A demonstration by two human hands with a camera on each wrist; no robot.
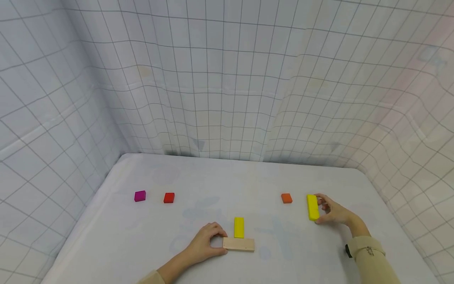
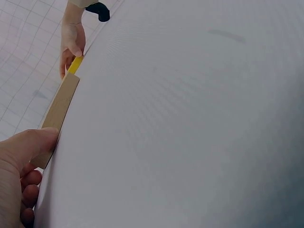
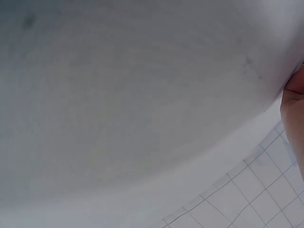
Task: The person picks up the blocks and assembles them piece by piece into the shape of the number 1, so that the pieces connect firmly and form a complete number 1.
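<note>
Wood block lies on your near side of the bench in the head view, its left end pinched between thumb and fingers of your left hand. Probably light, stiff, dry, not fragile; easy grip across the narrow width. You're at one end, so it could pivot; a hold nearer the middle should steady it. Thin yellow block points away from its far side; can't tell if they touch. Low profile, so likely fiddly to lift; take its long sides.

Off to your right, your right hand pinches the thick yellow block end to end, thumb at the near end, fingers at the far one. Looks rigid and light, painted face maybe a bit slick; press square on the ends. Can't tell if it's off the bench. Orange block is just left of it; red block and purple block sit well apart, far left.

Left wrist view: your thumb presses the wood block's broad face near one end, fingers partly hidden. Right hand and some yellow show past it.

Right wrist view: mostly bench, part of your hand at the edge; can't tell the fingers or grip here.
</note>
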